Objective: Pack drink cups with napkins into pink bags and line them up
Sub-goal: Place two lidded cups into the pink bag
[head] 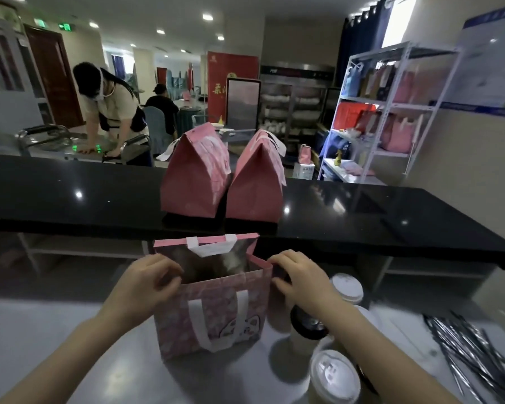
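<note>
Two folded-shut pink paper bags (194, 170) (255, 177) stand side by side on the glossy black counter (70, 193), well beyond both hands, touching or nearly so, so the line-up looks begun with two packed. A third pink patterned bag with white strap handles (213, 310) stands upright on the grey worktop (41, 345), directly between the hands, its mouth open. The left hand (146, 282) pinches the bag's left top edge with curled fingers; the right hand (299, 277) grips the right top edge the same way, both hands closed on the rim and spreading it. Something pale sits down inside, but it is too blurred to say whether that is a cup or a napkin. Under and beside the right forearm wait several white-lidded paper drink cups (334, 377) (347, 288) and one dark-lidded cup (308, 323), so more packing likely remains. Further right of the right hand lies a heap of wrapped straws (473, 354). The open bag looks soft, slightly creased, with a cartoon face low on its front panel. No loose napkins show on the worktop.
</note>
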